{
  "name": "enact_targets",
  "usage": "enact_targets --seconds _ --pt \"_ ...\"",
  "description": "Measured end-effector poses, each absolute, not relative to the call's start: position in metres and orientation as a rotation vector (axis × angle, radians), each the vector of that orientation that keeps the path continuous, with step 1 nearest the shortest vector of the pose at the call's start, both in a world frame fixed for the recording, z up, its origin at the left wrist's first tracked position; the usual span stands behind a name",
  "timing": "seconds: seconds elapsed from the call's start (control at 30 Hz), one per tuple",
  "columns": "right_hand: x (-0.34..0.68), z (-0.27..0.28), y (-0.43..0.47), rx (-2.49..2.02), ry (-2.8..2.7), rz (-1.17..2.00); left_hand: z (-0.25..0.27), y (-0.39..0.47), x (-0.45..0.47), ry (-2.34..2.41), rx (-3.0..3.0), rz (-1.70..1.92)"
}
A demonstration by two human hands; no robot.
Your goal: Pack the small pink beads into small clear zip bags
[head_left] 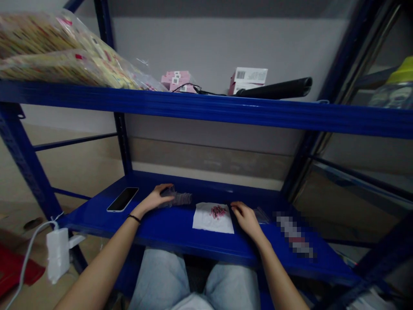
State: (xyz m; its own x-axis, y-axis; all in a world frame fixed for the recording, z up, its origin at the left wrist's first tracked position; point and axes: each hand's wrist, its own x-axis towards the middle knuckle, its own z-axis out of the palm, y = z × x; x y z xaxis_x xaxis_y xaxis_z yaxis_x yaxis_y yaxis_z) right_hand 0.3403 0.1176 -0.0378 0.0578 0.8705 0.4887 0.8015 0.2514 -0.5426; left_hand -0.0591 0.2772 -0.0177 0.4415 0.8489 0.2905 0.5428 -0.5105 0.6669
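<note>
On the blue lower shelf, my left hand [158,199] is closed, thumb and fingers around the near end of a row of clear plastic pieces [182,198]. Their exact kind is too blurred to tell. To their right lies a white sheet of paper [203,220] bearing a small heap of pink and dark red bits [218,211]. My right hand [244,216] rests at the paper's right edge with fingers bent together; anything under the fingertips is hidden. Just beyond it is a flat clear plastic bag [261,215].
A phone [123,199] lies on the left of the lower shelf [161,228]. A white power strip [58,254] hangs at the left edge. Overhead, the upper shelf beam [206,107] carries filled plastic bags [64,51], pink-and-white boxes [250,76] and a black tube [277,89].
</note>
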Motion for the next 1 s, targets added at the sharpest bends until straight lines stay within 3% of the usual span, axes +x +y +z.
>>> enact_targets --seconds 0.17,0.4,1.0 --pt "0.308 -0.051 0.118 -1.478 -1.895 0.119 -0.020 0.225 0.003 0.750 2.048 0.976" --pt "0.290 -0.061 0.119 -1.538 -1.932 0.076 -0.049 0.162 0.052 0.672 2.139 1.183" --pt "0.324 -0.064 0.126 -1.627 -1.778 0.011 -0.056 0.158 0.048 0.649 2.080 1.153"
